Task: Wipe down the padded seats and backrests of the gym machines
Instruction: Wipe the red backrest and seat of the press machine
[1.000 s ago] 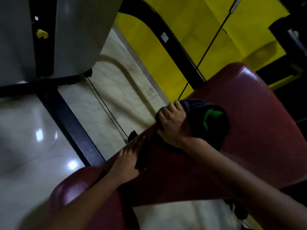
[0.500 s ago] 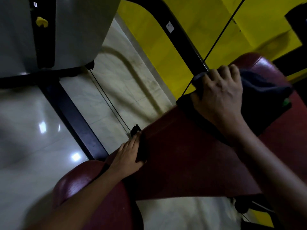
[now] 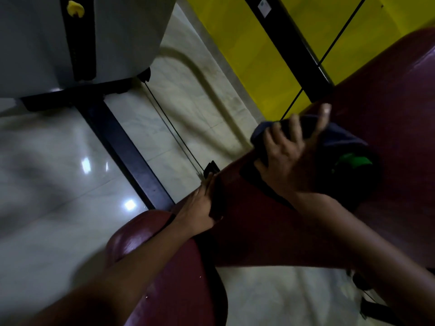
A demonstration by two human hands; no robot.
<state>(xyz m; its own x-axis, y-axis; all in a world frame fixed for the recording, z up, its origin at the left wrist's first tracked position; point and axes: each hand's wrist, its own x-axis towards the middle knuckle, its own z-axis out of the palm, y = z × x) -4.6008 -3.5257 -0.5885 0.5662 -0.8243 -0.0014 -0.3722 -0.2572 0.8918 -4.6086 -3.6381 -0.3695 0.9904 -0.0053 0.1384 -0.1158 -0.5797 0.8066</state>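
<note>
At far left a grey weight-stack housing [image 3: 113,38] stands on the pale tiled floor [image 3: 47,161]. The left hand [image 3: 200,205] lies with straight fingers against the near-left edge of the dark red backrest pad [image 3: 388,90], above the red seat pad [image 3: 169,267]. To the right, the right hand [image 3: 289,156] presses a bunched dark cloth [image 3: 346,158] onto the backrest, fingers spread and curled over it

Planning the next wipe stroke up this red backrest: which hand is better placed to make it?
Right. The right hand already grips the dark cloth against the red pad; the left hand only rests at the pad's edge, without a cloth.
</note>
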